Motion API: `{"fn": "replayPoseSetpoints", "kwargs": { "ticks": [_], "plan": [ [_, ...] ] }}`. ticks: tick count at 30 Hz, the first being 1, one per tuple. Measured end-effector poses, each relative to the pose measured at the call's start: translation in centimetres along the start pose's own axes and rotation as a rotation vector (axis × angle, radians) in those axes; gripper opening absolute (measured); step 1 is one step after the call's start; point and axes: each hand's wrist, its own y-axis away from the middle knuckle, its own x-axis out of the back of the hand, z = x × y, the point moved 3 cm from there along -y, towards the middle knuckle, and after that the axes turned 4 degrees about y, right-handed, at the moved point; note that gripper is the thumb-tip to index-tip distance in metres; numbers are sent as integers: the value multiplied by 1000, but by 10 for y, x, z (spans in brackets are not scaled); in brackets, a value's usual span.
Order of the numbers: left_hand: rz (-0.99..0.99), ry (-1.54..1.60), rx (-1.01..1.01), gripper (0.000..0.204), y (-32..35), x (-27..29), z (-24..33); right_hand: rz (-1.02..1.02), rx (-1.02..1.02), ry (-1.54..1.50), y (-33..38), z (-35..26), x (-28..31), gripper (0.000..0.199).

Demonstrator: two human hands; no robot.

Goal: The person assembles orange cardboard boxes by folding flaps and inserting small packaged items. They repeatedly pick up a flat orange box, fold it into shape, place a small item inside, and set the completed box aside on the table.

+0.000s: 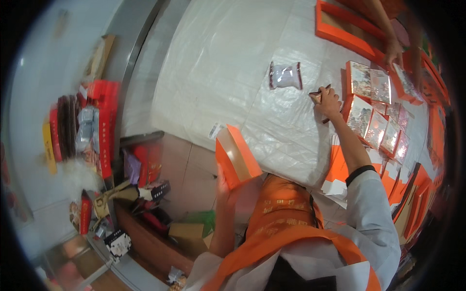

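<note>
My left hand (pixel 226 182) grips an orange cardboard box (pixel 224 154) from below, just off the table's near edge. The box is tilted, and its tan inside shows through a long opening. Out over the table my right hand (pixel 329 104) is closed round a small wrapped packet (pixel 315 96) with dark brown ends, mostly hidden by the fingers. A similar packet (pixel 286 76), pale in the middle with brown crimped ends, lies flat to the left of that hand. Right of my right hand sit several picture-printed boxes (pixel 359 115) with orange sides.
A clear sheet covers the white table (pixel 208 72). At the far right, another person's hand (pixel 393 51) touches a printed box beside a large orange tray (pixel 348 41). Flat orange cartons (pixel 337 162) lie by my right forearm. Red packaging (pixel 104 128) and a cardboard box (pixel 188 237) stand at left.
</note>
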Motion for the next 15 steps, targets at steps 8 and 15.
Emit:
{"fn": "replayPoseSetpoints", "kwargs": {
  "ticks": [8, 15],
  "plan": [
    [87, -583, -341, 58, -23, -48, -5, -432, 199, -2464, 99, -14, 94, 59],
    [-96, -755, -302, 62, 0, -97, -69, -62, 97, -2234, 188, 5, 156, 49]
  ]
}}
